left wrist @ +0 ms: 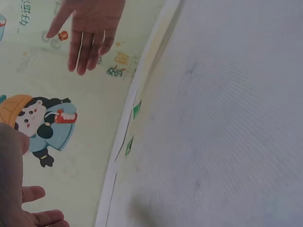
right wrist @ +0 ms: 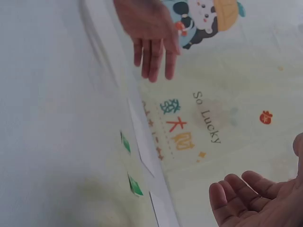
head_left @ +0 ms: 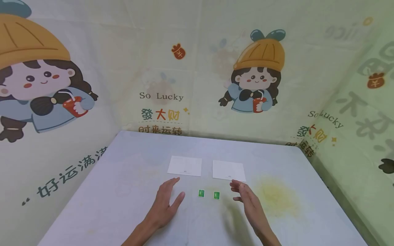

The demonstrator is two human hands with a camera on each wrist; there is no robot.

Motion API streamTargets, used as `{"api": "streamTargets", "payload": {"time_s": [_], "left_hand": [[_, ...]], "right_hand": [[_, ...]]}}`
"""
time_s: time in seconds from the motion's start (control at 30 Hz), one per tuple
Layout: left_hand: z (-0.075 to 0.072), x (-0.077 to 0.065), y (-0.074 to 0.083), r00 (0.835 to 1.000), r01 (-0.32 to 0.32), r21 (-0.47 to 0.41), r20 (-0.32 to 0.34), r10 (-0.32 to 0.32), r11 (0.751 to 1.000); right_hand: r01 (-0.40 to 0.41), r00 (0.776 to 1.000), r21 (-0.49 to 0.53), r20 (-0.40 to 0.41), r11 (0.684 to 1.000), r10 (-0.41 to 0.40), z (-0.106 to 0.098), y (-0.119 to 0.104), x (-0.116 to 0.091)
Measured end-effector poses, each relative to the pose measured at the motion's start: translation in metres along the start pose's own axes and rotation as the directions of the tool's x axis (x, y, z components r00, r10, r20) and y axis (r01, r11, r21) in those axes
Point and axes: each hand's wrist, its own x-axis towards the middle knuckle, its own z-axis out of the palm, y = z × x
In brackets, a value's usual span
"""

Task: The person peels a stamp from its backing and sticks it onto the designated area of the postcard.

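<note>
Two small green stamps lie side by side on the table, the left stamp [head_left: 201, 193] and the right stamp [head_left: 217, 195]. Behind them are two white envelope-like paper rectangles, a left one [head_left: 184, 166] and a right one [head_left: 229, 170]. To the left of the stamps, my left hand [head_left: 166, 201] hovers with fingers extended and thumb apart, holding nothing. My right hand [head_left: 248, 202] is held above the table on the other side, its fingers slightly bent and nothing in them. Both hands also appear raised in the wrist views.
The white table [head_left: 123, 191] carries a yellowish stain [head_left: 277, 194] to the right. Printed cloth walls [head_left: 203, 85] with cartoon figures and lettering rise behind the table and along both sides.
</note>
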Motion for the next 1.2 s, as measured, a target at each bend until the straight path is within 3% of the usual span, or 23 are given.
{"api": "streamTargets", "payload": {"time_s": [0.1, 0.2, 0.4, 0.67, 0.97, 1.2], "left_hand": [[0.000, 0.002, 0.004, 0.999, 0.053, -0.065, 0.007, -0.052, 0.996], [0.001, 0.004, 0.007, 0.998, 0.064, -0.088, 0.019, -0.063, 0.994], [0.011, 0.011, 0.008, 1.000, -0.015, -0.062, 0.022, 0.017, 0.998], [0.022, 0.032, 0.011, 0.994, -0.097, -0.030, 0.042, 0.098, 0.995], [0.036, 0.057, 0.012, 0.989, -0.122, 0.014, 0.086, 0.120, 0.992], [0.045, 0.073, 0.016, 0.980, -0.158, 0.059, 0.134, 0.149, 0.986]], "right_hand": [[-0.056, 0.998, 0.090, 0.020, 0.994, 0.054, 0.000, -0.003, 0.001], [-0.055, 0.998, 0.087, 0.016, 0.995, 0.054, 0.001, -0.002, 0.002], [-0.035, 0.999, 0.055, -0.021, 0.998, 0.036, 0.007, 0.002, 0.001], [-0.044, 0.999, 0.007, -0.025, 0.999, 0.044, 0.016, 0.002, 0.007], [-0.060, 0.998, -0.042, -0.037, 0.997, 0.058, 0.021, 0.007, 0.009], [-0.038, 0.999, -0.135, -0.041, 0.990, 0.032, 0.024, 0.015, 0.014]]}}
